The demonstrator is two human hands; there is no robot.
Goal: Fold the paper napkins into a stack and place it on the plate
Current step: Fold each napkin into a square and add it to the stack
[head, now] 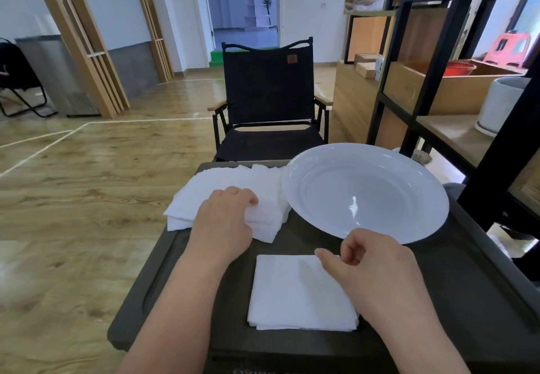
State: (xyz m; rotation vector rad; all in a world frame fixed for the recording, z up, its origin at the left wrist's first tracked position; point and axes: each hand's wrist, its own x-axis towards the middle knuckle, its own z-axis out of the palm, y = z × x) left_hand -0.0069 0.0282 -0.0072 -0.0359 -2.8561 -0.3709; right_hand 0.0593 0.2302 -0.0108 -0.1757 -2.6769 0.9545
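We see a dark desk (438,300) before us, with a black folding chair (267,102) behind it and black shelving (432,52) to the right. A brown patch sits on the chair back; its writing is too small to read, and the pale lettering at the desk's near edge is cut off. The white plate (365,192) lies flat at the far right of the desk, with nothing on it. To its left, touching its rim, lies a loose pile of unfolded napkins (228,186), its long axis running from near left to far right. Near us sits the folded napkin stack (298,292), roughly square, edges about parallel to the desk's near edge. Our left hand (225,222) rests on the loose pile, fingers curled round its near right edge. Our right hand (371,262) pinches the stack's far right corner with thumb and curled fingers.
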